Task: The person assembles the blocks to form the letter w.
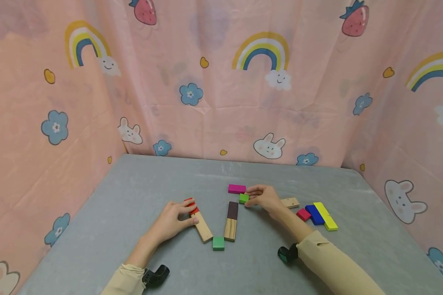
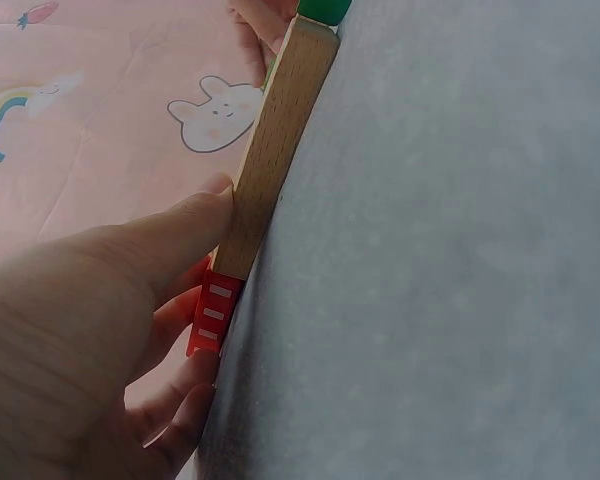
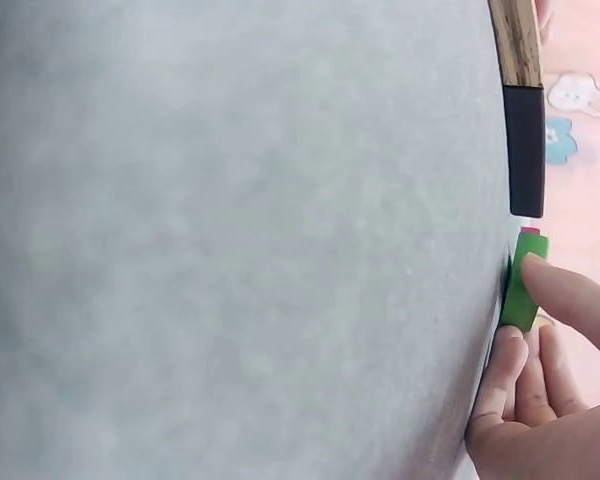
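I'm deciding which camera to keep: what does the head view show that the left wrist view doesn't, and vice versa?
Only the head view: the magenta block, dark brown block, blue block and yellow blocks.

Only the left wrist view: three distinct pale rectangles on the side of the red block.

Both: the left hand, the red block, the plain wooden block, the dark green block and the right hand, cut off in the wrist view.

I count two hands [image 1: 171,222] [image 1: 266,199], two green blocks [image 1: 218,243] [image 1: 243,198], one blue block [image 1: 315,215], one dark brown block [image 1: 232,210], one magenta block [image 1: 237,189], three printed rainbows [image 1: 73,35] [image 1: 260,37] [image 1: 433,61] and two printed strawberries [image 1: 145,11] [image 1: 355,20].
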The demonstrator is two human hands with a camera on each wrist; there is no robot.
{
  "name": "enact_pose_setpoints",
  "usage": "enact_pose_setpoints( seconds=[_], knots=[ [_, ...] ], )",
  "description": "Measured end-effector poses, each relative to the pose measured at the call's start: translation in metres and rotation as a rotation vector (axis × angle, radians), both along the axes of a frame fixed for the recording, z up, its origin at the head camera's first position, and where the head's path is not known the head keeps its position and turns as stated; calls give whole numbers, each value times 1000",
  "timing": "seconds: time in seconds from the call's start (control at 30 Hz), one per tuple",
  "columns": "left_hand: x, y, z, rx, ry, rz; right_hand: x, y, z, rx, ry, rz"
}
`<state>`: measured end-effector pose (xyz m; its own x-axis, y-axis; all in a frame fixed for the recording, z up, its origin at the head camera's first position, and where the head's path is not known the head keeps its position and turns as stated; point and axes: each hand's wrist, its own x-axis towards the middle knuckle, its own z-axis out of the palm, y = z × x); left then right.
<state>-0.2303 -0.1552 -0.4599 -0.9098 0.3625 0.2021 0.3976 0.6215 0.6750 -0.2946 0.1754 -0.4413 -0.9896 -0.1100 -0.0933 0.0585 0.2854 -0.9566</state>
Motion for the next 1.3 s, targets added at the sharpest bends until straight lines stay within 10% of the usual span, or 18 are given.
enact_pose_setpoints(
  seconds=[1.3],
  knots=[
    [-1,1,-2,-12,0,21,-6,0,-5,-33,-41,84]
  ],
)
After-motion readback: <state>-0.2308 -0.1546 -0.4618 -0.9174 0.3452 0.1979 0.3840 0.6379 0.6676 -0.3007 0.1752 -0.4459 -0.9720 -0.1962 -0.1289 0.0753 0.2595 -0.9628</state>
